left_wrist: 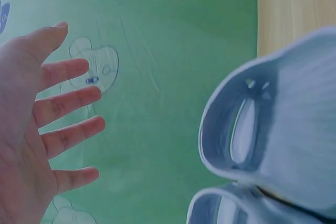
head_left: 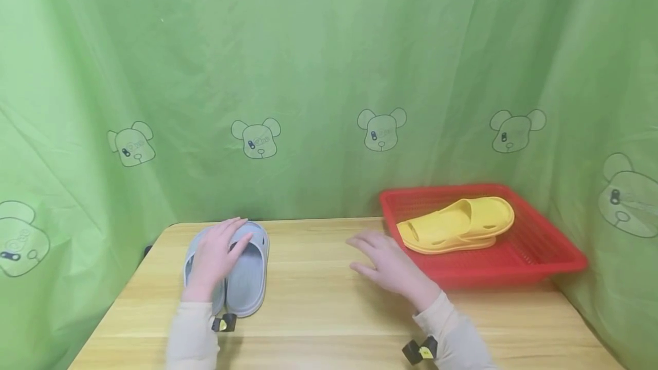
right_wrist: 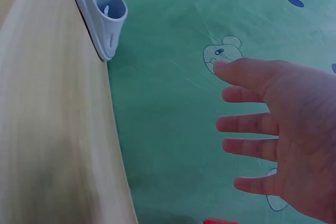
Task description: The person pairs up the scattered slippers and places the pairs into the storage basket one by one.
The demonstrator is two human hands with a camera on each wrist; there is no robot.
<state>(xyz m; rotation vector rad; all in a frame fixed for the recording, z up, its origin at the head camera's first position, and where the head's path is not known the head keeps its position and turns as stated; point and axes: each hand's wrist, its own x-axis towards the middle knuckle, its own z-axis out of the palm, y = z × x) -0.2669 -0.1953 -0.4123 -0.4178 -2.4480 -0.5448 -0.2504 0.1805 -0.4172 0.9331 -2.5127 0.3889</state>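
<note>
**Left hand (head_left: 216, 253) spread over grey-blue slippers (head_left: 248, 284)!**

Lettering on the cartoon faces (head_left: 381, 133) across that wrinkled green curtain (head_left: 308, 44): too small to read! Fingers apart on the left, and the right hand (head_left: 385, 261) is spread too, just beside the red mesh basket (head_left: 488, 277). Inside, smooth yellow slippers (head_left: 485, 216), one over another, holes cut through. The grey-blue pair sits side by side on the wood-grain table (head_left: 313, 307).
</note>
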